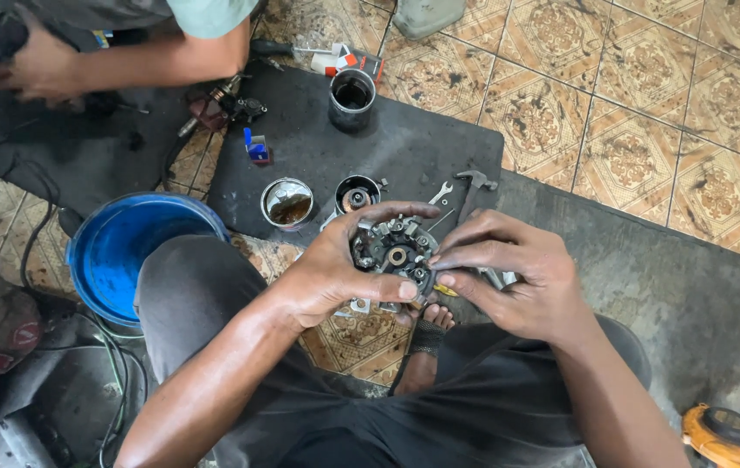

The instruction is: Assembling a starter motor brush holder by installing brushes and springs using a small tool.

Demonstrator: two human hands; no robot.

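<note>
My left hand (335, 269) is wrapped around a round metal motor part (394, 250), a dark plate with a central hole and small fittings around it. The fingers of my right hand (513, 277) press on the plate's right edge, pinching a thin dark tool or piece against it; a yellow bit shows just beneath. I hold the part above my knees and my sandalled foot (426, 342).
A black rubber mat (404, 147) carries a dark cylinder (352, 98), a cup of brown liquid (287, 203), a small round housing (357, 192), a wrench (439, 192) and a hammer (472, 186). A blue bucket (118, 251) stands left. Another person's arm (118, 65) works at top left.
</note>
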